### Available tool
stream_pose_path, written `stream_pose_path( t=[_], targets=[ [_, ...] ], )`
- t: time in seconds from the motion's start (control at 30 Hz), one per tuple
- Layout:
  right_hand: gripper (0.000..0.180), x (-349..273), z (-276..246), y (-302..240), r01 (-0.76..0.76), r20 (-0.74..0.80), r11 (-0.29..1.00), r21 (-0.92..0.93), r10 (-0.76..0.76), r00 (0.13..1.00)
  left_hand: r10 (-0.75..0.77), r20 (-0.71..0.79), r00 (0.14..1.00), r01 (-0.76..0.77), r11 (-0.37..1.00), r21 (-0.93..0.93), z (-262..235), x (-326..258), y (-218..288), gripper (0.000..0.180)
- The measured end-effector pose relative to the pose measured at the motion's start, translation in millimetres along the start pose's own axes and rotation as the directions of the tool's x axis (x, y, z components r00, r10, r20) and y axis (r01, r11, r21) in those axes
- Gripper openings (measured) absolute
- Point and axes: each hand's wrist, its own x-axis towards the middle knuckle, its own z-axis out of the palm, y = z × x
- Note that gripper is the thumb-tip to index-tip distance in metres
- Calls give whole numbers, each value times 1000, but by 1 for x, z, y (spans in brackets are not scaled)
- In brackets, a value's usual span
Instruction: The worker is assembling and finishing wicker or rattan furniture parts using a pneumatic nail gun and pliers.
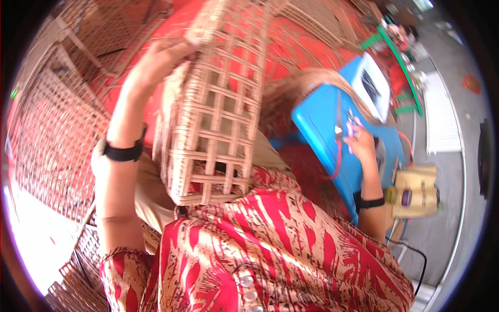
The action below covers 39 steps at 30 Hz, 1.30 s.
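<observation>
A long openwork wicker piece [222,112], with braided edges and square gaps, rests across my lap and reaches up past the top of the view. My left hand [174,53] is closed on its left edge near the far end; its fingertips are partly hidden there. Off to the right, above a blue plastic stool [317,117], my right hand [362,144] grips a pair of scissors [354,121] with pinkish-purple handles. The scissors' blades point away from me, and they are slightly blurred.
A white tray [383,96] with dark items sits on the stool's far end, beside a bundle of cane strands [317,77]. Woven panels [49,135] stand at the left. A yellow bag [416,190] and a green frame [403,60] are at the right. Cane scraps litter the red floor covering.
</observation>
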Motion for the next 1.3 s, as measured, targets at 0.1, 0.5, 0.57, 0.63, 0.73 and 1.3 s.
stream_pose_path(
  t=[0.1,0.5,0.57,0.63,0.73,1.3],
  targets=[
    [51,12,0,12,15,-141,964,-266,-54,989,38,-34,999,-38,999,-18,1,-1,3,33],
    [29,-31,-74,-48,204,-557,944,-261,-319,767,565,-269,780,-277,696,662,-13,-7,24,37],
    [31,-56,-76,-109,414,-462,765,494,-172,870,531,-248,811,-386,802,455,5,-18,54,36],
    [35,-67,-63,-159,474,-353,509,718,-321,879,583,-158,797,-528,800,287,29,-26,73,45],
    [41,-73,-35,-227,413,-172,228,882,-660,731,586,-95,805,-581,810,75,55,-35,98,62],
    [70,-24,2,-337,498,-48,49,866,-982,180,55,-288,956,-126,964,-234,19,-43,51,59]
  ],
)
